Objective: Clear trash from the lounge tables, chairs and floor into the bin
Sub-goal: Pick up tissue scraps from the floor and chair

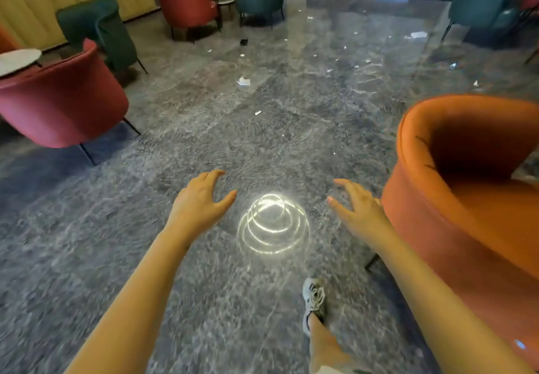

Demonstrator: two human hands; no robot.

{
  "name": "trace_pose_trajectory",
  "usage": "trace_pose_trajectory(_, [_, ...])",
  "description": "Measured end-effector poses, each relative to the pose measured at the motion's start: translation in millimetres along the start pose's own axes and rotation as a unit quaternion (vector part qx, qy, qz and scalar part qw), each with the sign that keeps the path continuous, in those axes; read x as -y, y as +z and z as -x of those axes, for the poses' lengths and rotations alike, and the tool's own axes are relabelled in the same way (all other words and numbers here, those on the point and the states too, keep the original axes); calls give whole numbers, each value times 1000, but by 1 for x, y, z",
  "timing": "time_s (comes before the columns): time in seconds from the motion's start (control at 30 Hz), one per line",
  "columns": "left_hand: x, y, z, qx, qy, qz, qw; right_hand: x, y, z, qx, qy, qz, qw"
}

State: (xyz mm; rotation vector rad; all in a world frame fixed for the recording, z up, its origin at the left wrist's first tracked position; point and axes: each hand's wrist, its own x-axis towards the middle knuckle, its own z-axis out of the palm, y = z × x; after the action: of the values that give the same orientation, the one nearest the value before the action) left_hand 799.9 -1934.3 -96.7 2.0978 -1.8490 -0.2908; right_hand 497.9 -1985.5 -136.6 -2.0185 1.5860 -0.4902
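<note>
Two hands were released and empty: left hand [201, 200], right hand [358, 208]. Blurred paper scraps [243, 81] lay at twelve o'clock; an orange chair [455, 216], cut off, stood at three.

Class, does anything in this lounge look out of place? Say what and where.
Yes: white paper scraps litter the grey floor. A crumpled piece lies mid-floor, smaller bits scatter beyond it, and a small dark object sits near the far red armchair.

Single head-worn view, facing forward and down, floor [262, 146] near, chairs farther off
</note>
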Motion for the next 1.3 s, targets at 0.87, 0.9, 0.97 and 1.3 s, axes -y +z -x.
trace_pose_trajectory(0.87, [99, 23, -826, -24, -58, 27, 998, 27, -29, -893, 48, -66, 31, 996])
trace_pose_trajectory(0.9, [104, 20, -858, -22, -57, 23, 998, 29, -29, -923, 51, -64, 33, 996])
trace_pose_trajectory(0.97, [114, 18, -919, -18, -57, 24, 998, 31, -27, -981, 61, -61, 36, 996])
trace_pose_trajectory(1.3, [203, 93, -1221, -29, -100, 64, 992, 16, 61, -1313, 112, -98, 41, 988])
